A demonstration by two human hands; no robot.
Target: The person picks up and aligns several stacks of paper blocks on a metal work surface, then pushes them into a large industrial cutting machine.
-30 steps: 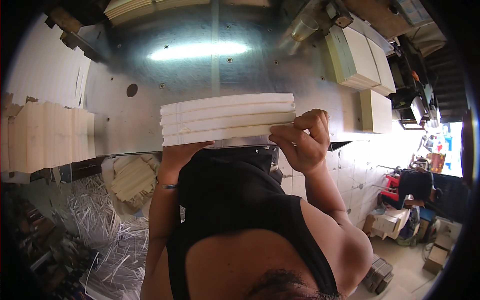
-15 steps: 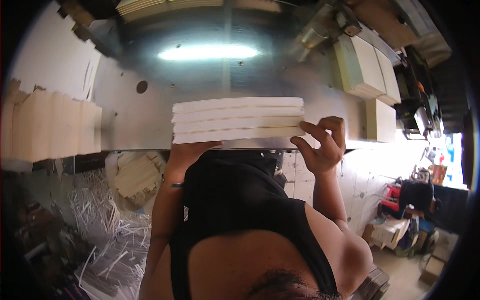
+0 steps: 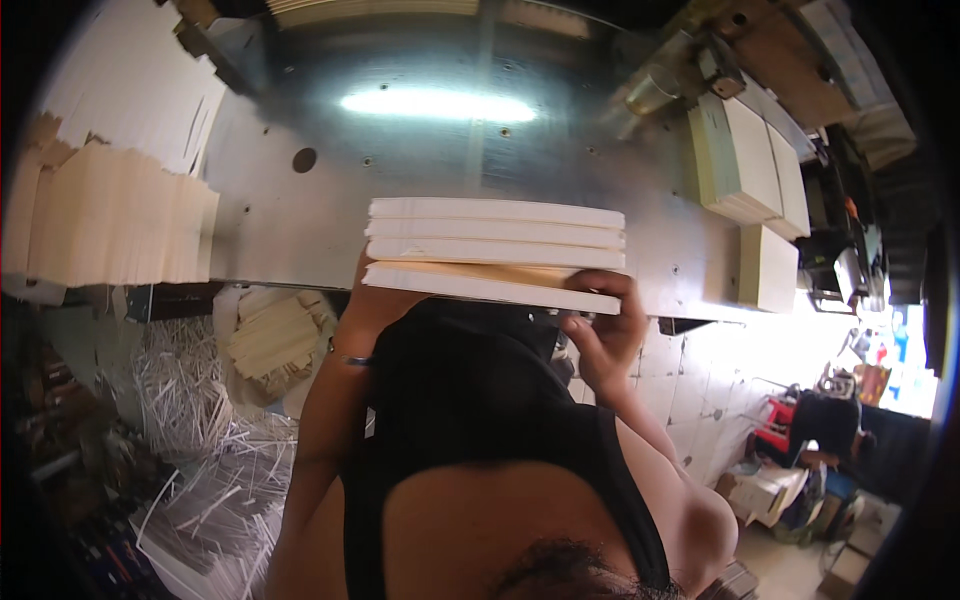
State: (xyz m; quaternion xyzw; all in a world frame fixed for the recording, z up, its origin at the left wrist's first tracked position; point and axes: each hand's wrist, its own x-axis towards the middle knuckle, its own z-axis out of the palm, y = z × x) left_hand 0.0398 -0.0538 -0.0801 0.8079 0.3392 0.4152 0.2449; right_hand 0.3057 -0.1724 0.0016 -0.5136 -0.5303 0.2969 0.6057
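Right now both hands grip a stack of white paper blocks (image 3: 495,250) at the near edge of the shiny metal desk (image 3: 300,215): the left hand (image 3: 375,305) is tucked under the stack's left end, and the right hand (image 3: 605,335) curls its fingers (image 3: 590,285) closed over the front right corner. Further cream paper stacks (image 3: 110,225) sit on the desk's left, more blocks (image 3: 750,160) lie to the right, and paper trimmings (image 3: 200,450) litter the floor below.

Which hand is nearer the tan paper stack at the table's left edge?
Left. The left hand holds the left end of the white stack, on the side toward the tan stack. The right hand grips the far right end.
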